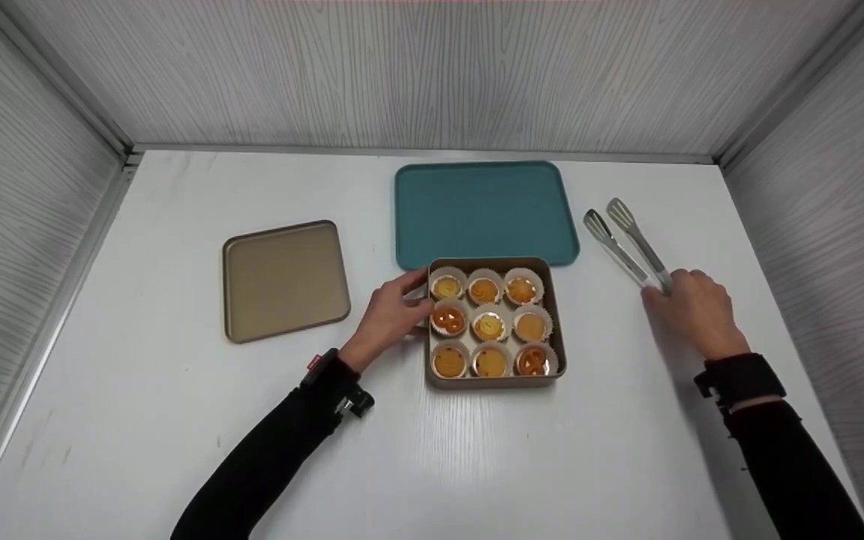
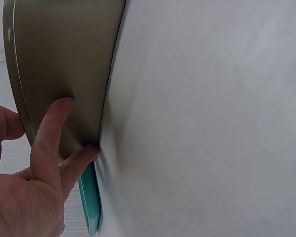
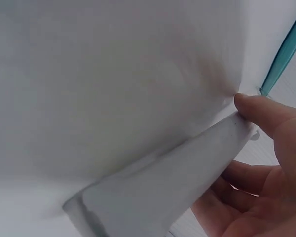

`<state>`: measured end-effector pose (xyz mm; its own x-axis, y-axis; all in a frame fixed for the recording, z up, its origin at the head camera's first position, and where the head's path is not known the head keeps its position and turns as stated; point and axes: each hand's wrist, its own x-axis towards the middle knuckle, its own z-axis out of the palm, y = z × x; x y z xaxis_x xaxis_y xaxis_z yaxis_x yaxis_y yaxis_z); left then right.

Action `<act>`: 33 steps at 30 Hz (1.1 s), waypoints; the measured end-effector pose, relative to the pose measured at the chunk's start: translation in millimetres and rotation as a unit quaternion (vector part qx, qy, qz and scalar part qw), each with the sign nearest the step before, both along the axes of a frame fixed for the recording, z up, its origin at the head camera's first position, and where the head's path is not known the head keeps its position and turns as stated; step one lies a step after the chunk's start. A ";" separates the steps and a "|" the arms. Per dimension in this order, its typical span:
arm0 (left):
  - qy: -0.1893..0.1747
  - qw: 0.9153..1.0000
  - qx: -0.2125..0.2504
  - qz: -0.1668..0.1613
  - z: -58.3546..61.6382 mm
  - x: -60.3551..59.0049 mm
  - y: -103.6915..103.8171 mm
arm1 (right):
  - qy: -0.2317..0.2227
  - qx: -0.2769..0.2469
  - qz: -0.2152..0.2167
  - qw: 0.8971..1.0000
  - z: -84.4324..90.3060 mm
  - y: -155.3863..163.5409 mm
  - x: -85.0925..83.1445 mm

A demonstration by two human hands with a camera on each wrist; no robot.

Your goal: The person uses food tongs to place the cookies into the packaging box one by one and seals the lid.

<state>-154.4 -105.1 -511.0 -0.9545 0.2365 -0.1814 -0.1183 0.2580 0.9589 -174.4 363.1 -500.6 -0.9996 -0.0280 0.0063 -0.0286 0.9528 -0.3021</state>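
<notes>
A brown square tin (image 1: 496,382) holds several small pastries (image 1: 490,326) in paper cups, laid out in rows. My left hand (image 1: 394,311) touches the tin's left side; in the left wrist view two fingertips (image 2: 64,102) press the outer wall and another digit is at the rim. On the right, my right hand (image 1: 694,311) holds metal tongs (image 1: 646,247) by the handle end. Their slotted tips point away from me, spread apart above the table. The tongs' handle (image 3: 163,182) shows close up in the right wrist view, with the thumb on one side and fingers on the other.
A teal tray (image 1: 484,214) lies just behind the tin. To the left is a flat brown square lid (image 1: 286,281). Everything is on a white table (image 1: 447,465), with grey wood-grain panels (image 1: 432,75) at the back and both sides.
</notes>
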 end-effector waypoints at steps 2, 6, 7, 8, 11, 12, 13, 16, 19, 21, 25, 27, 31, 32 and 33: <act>-0.002 1.000 -0.003 0.000 0.3 -0.1 -0.3 | -0.007 0.000 0.000 1.000 0.1 0.8 -1.0; -0.008 1.000 -0.001 -0.007 2.6 -1.9 -0.7 | -0.035 -0.002 0.000 0.999 4.5 2.2 -4.5; -0.009 1.000 0.001 -0.012 3.2 -2.4 -0.9 | -0.041 -0.002 0.002 0.999 5.8 2.8 -5.5; -0.011 1.000 0.003 -0.018 4.0 -2.6 -1.0 | -0.049 -0.003 0.002 0.999 7.4 3.4 -6.0; -0.012 0.999 0.006 -0.039 6.6 -2.6 -2.5 | -0.077 -0.010 0.004 0.997 12.6 5.9 -6.8; -0.012 0.999 0.006 -0.047 7.8 -2.6 -3.8 | -0.083 -0.013 0.006 0.996 14.3 7.2 -6.6; -0.016 0.998 0.007 -0.057 9.9 -3.0 -6.1 | -0.084 -0.015 0.008 0.996 15.7 8.2 -5.7; -0.011 0.997 -0.005 -0.077 19.9 -5.1 -18.7 | -0.060 -0.022 0.019 0.998 19.8 8.4 0.1; 0.015 0.997 -0.031 -0.068 32.7 -9.6 -38.8 | -0.010 -0.029 0.025 0.999 23.5 4.2 9.9; 0.038 0.997 -0.056 -0.033 39.8 -11.8 -54.0 | 0.019 -0.038 0.024 0.999 25.8 -0.5 16.3; 0.061 0.993 -0.085 0.060 49.3 -16.2 -86.2 | 0.077 -0.053 0.033 0.995 29.9 -13.2 21.8; 0.080 0.986 -0.112 0.097 50.5 -18.0 -104.0 | 0.105 -0.061 0.043 0.992 31.0 -21.2 22.8; 0.166 0.945 -0.249 0.130 45.2 -23.2 -142.3 | 0.151 -0.083 0.064 0.983 30.3 -37.0 26.4; 0.186 0.930 -0.286 0.134 43.5 -23.7 -151.8 | 0.159 -0.087 0.069 0.981 29.7 -40.3 27.5; 0.201 0.916 -0.320 0.137 41.6 -24.3 -160.7 | 0.165 -0.090 0.074 0.979 29.0 -43.4 28.8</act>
<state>-178.8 -265.8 -469.4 -0.9822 -0.0544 0.1800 0.0663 0.7958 0.6019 -145.7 319.7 -471.6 -0.9271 -0.1418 0.3470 -0.2877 0.8626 -0.4162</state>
